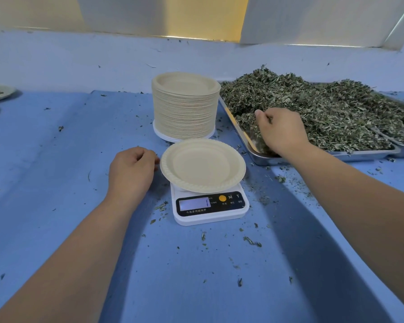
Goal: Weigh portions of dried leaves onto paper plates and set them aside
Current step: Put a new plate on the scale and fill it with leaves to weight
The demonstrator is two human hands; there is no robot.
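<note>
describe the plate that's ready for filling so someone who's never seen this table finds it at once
On the blue table, find the white kitchen scale in front of the tall stack of paper plates. One plate sits alone on that scale. Unlike the stacked ones it is single, and unlike the plate at the far left it is empty.

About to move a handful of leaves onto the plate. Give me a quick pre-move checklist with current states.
1. Paper plate sits on the scale and is empty: ok.
2. Display lit: ok. Reading zeroed: cannot tell, digits unreadable.
3. Right hand has a grip on dried leaves in the tray: ok, fingers curled into the pile.
4. Left hand off the plate: cannot tell, it sits right at the rim.
5. Path from tray to plate open: ok.
</note>
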